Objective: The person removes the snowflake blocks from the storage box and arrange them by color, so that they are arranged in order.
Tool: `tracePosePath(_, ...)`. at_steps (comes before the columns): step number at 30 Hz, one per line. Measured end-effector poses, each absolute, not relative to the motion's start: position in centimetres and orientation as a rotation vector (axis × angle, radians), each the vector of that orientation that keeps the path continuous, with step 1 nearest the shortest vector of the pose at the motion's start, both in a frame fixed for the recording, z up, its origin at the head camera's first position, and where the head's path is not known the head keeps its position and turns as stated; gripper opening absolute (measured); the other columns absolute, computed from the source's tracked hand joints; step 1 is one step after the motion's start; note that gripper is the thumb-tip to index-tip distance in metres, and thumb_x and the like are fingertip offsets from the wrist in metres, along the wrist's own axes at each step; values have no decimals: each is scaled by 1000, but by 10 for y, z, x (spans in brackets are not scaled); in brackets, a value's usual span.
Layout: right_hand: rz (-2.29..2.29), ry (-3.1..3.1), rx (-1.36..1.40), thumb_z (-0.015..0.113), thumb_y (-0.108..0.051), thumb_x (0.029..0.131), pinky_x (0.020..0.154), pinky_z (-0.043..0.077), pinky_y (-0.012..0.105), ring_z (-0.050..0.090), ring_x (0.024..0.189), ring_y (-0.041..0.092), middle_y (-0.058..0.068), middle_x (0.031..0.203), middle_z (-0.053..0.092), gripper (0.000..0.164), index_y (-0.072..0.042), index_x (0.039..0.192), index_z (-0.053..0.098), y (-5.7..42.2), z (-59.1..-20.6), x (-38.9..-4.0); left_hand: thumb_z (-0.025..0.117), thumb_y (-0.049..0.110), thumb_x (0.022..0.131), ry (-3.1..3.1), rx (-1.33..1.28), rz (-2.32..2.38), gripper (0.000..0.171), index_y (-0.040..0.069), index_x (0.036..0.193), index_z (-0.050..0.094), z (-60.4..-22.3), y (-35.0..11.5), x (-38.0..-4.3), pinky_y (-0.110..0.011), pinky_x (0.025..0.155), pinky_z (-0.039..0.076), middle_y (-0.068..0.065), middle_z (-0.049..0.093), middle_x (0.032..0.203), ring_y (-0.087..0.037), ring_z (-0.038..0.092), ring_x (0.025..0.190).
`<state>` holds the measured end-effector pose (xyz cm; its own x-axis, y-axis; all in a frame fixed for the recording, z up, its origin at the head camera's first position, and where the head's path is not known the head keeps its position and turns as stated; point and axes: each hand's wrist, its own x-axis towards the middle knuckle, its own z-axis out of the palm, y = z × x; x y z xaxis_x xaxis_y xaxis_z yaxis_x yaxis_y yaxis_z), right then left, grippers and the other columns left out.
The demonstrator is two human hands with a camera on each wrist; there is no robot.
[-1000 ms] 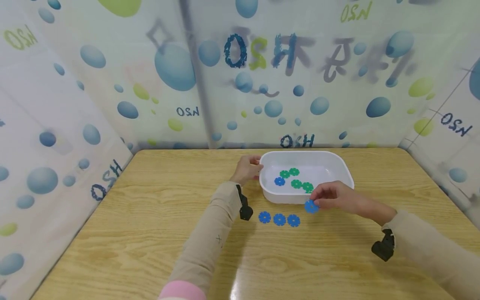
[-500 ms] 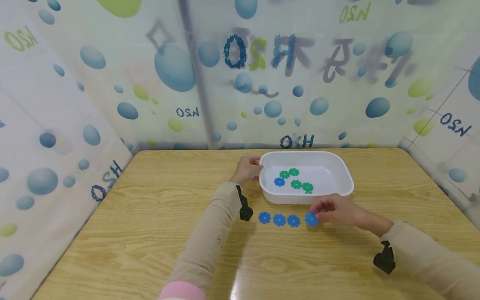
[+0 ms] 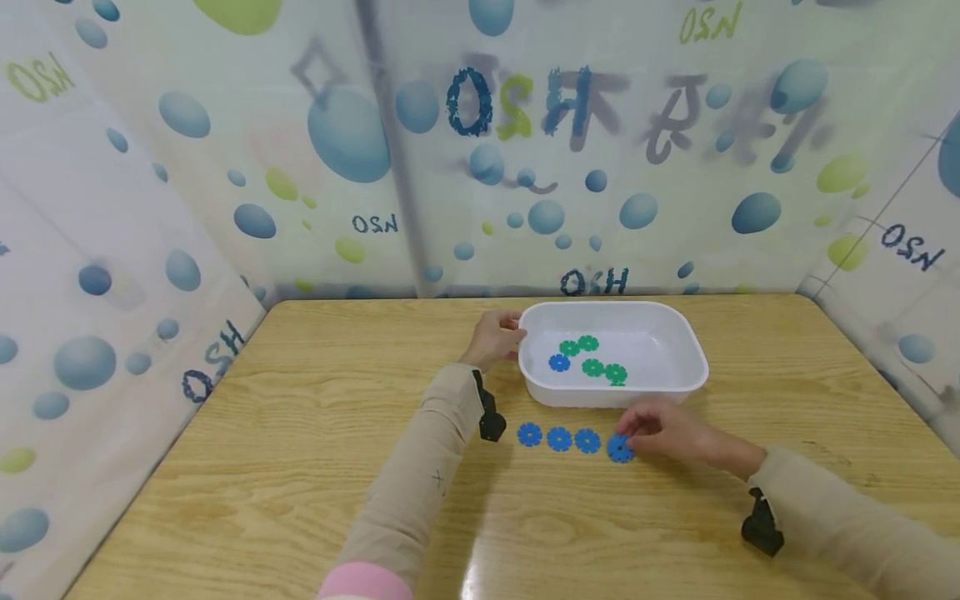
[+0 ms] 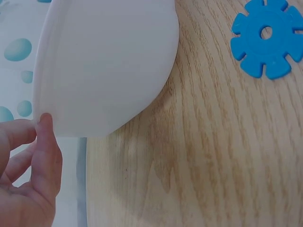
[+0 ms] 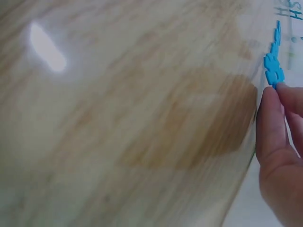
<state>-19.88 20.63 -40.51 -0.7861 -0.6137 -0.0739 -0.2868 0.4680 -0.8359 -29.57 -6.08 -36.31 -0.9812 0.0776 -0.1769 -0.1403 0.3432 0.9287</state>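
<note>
My right hand (image 3: 663,429) pinches the edge of a blue notched plastic disc (image 3: 619,448) at the right end of a row on the table. The other blue discs (image 3: 558,439) of that row lie flat to its left, in front of a white plastic tub (image 3: 615,397). In the right wrist view, thumb and fingertips (image 5: 271,97) meet at the disc's edge. My left hand (image 3: 495,337) grips the tub's left rim between thumb and fingers, as the left wrist view shows closely. Inside the tub lie several green discs (image 3: 592,367) and one blue disc (image 3: 559,363).
The wood-grain table (image 3: 300,467) reaches back to a wall covering (image 3: 480,192) printed with blue and green bubbles. A black wrist camera (image 3: 762,523) sits at the right sleeve, another black camera (image 3: 491,417) at the left.
My right hand has brought the blue disc from in front of the tub's rim down toward me, to the right end of the row. The left hand and the tub have stayed put.
</note>
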Motion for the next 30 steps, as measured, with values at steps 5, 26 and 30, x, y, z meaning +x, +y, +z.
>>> tracePosePath(5, -1236, 2391, -773, 61, -5, 81, 72, 49, 20, 54, 79, 9, 7, 90, 61, 13, 2, 93, 61, 203, -407, -198, 57, 4, 85, 2410, -55, 1707, 35, 4, 120, 53, -363, -61, -295, -34, 67, 54, -12, 50, 103, -23, 53, 88)
tracePosePath(26, -1198, 2570, -744, 64, -3, 78, 65, 50, 21, 54, 75, 13, 5, 83, 60, 13, 3, 89, 61, 196, -403, -195, 58, 5, 85, 2431, -69, 1684, 35, 5, 119, 54, -362, -60, -296, -29, 62, 54, -11, 51, 102, -23, 53, 88)
tracePosePath(30, -1200, 2575, -735, 64, -3, 79, 65, 50, 21, 55, 75, 12, 5, 83, 61, 12, 3, 88, 61, 197, -404, -195, 57, 4, 85, 2420, -65, 1697, 36, 4, 120, 53, -362, -60, -295, -29, 62, 55, -11, 50, 102, -22, 52, 88)
